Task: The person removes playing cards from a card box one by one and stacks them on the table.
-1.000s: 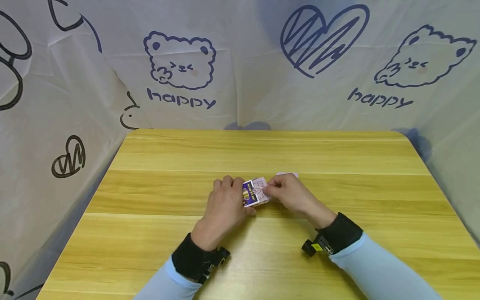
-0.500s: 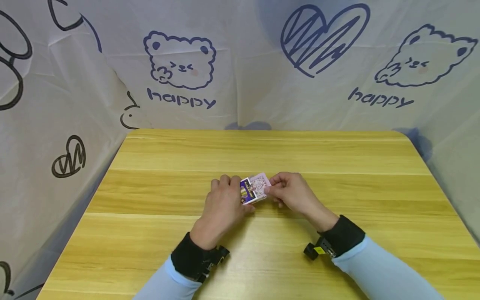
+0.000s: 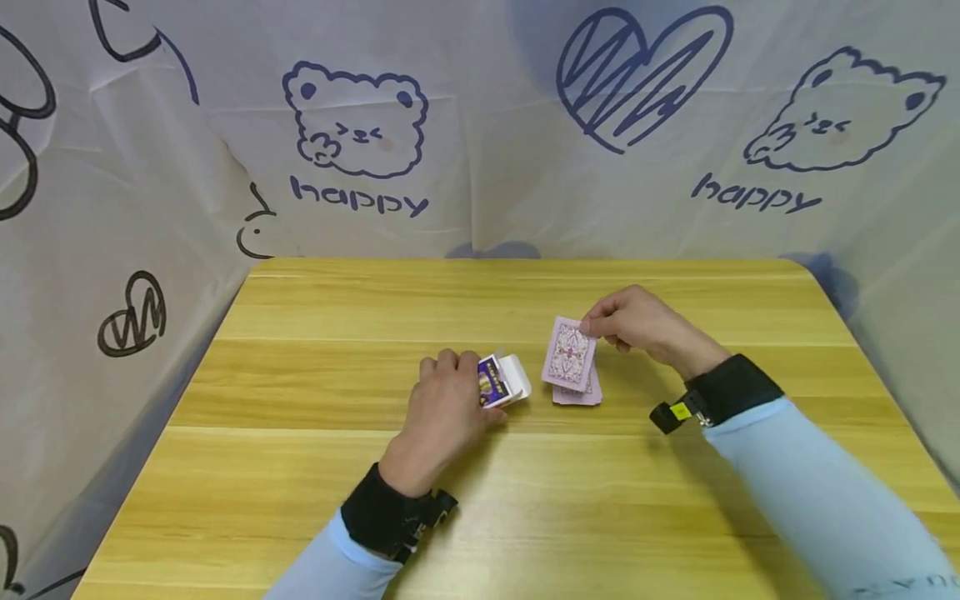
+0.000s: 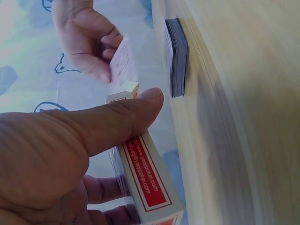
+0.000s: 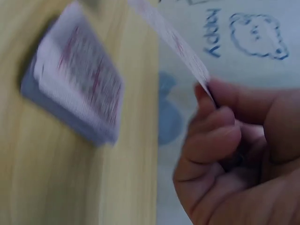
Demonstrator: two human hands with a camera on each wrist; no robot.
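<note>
My left hand [image 3: 444, 408] grips a white card box [image 3: 517, 379] with a purple printed face, its open flap end pointing right. In the left wrist view the thumb lies across the box's red-and-white edge [image 4: 147, 173]. My right hand [image 3: 645, 325] pinches a pink patterned playing card [image 3: 568, 354] by a corner, between thumb and curled fingers. Below that card, a deck of playing cards [image 3: 588, 393] lies stacked on the table, partly covered in the head view. The right wrist view shows the held card [image 5: 176, 42] edge-on, apart from the deck [image 5: 79, 79].
The wooden table [image 3: 337, 517] spans the lower view. Behind it hangs a white cloth [image 3: 510, 167] with drawn bears, hearts and lettering, which also covers the left and right sides.
My right hand has drawn a card out of the box and moved it up and right, over the deck. The deck has come into view. The left hand has barely moved.
</note>
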